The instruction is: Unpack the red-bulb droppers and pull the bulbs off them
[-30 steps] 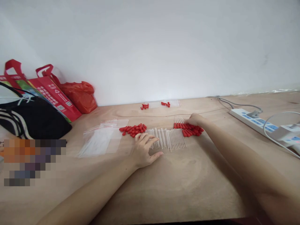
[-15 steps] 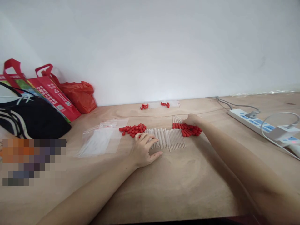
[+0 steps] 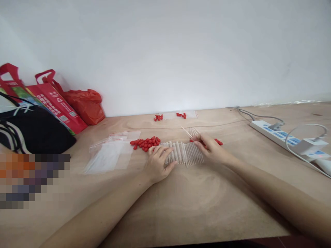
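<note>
A row of clear glass dropper tubes (image 3: 182,154) lies side by side on the wooden table. My left hand (image 3: 159,163) rests at the row's left end, fingers spread and thumb apart, close to a pile of red rubber bulbs (image 3: 147,143). Over the right end of the row is my right hand (image 3: 209,148), pinching a glass dropper (image 3: 186,132) whose thin tip points up and left; its other end is hidden in my fingers. Just behind that hand, several droppers (image 3: 193,131) lie fanned out. More red bulbs (image 3: 218,141) show past my knuckles, the rest covered.
Clear zip bags (image 3: 110,155) lie to the left. Another clear bag (image 3: 192,114) with small red bulbs (image 3: 158,117) lies near the wall. A power strip (image 3: 276,132) with cables is at right. A black bag (image 3: 38,129) and red bags (image 3: 84,105) stand at left.
My right hand has moved from the red bulbs toward me and slightly left, and a dropper now shows in its fingers. My left hand stays nearly in place.
</note>
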The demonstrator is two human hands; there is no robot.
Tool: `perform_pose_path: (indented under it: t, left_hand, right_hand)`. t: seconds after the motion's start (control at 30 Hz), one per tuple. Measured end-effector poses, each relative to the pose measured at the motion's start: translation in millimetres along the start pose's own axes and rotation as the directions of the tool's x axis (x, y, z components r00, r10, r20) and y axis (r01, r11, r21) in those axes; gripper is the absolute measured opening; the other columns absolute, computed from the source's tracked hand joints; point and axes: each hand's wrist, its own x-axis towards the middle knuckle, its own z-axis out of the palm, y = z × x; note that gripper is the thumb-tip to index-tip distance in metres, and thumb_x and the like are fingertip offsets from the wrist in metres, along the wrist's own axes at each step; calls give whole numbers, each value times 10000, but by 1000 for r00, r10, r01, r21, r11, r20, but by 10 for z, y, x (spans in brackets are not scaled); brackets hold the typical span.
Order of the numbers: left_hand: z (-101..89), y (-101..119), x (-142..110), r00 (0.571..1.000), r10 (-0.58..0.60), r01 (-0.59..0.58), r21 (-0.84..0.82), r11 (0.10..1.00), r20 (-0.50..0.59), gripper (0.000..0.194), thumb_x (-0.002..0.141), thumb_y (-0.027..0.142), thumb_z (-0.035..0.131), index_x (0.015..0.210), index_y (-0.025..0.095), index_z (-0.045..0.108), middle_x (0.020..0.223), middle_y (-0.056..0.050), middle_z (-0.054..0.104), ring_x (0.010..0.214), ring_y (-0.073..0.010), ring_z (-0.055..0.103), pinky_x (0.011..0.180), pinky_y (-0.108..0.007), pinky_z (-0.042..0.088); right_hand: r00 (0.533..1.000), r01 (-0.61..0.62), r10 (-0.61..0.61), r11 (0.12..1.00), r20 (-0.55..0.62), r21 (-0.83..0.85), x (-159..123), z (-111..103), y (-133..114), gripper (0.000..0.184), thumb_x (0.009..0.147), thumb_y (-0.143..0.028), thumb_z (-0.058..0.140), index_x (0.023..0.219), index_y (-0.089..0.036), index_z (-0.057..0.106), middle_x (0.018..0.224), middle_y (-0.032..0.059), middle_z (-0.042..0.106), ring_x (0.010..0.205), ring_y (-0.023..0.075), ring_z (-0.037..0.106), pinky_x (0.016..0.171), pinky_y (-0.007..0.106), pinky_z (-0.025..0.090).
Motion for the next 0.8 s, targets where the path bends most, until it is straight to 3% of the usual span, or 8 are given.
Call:
perform_pose_path:
  t: [0.17,0.33,0.57,0.7,0.8]
  left_hand:
    - [17,22,39,988,51,-37,94,995,-148,286,809,336,496,1050,190,543,1044,-91,585,970,-226,505,833,-376,315]
    - [1,30,51,957,61,-37,91,995,-283,205,782,349,545,824,149,553,853,-82,618,856,-209,537,801,-368,334]
    - [7,24,46,952,276,-253,168,953,-134,81,806,222,533,850,234,600,713,25,643,670,-137,516,780,-367,297]
    - [-9,-9,23,949,292,-269,183,946,-115,86,802,187,529,754,208,598,594,45,613,589,-113,481,767,-363,290]
    - [-46,-15,6,944,311,-291,166,942,-113,102,799,178,527,718,197,586,550,56,593,562,-105,462,743,-354,286]
  right_hand:
    - [962,268,-268,884,54,-382,-168,173,-106,237,873,-250,356,893,-162,575,776,57,537,710,152,458,676,295,316]
    - [940,293,-341,780,16,-553,-184,257,-149,235,866,-208,372,873,-175,605,752,40,522,672,140,419,652,294,242]
    - [864,405,-502,734,-34,-545,-226,344,-217,212,861,-216,409,889,-176,615,698,27,543,639,129,411,647,287,227]
    - [856,406,-510,766,-88,-498,-265,335,-161,234,870,-279,426,832,-154,619,649,13,568,618,111,432,660,288,234]
    - [826,438,-555,740,-95,-511,-294,298,-114,221,851,-291,464,758,-176,628,559,-14,544,584,103,409,673,301,228]
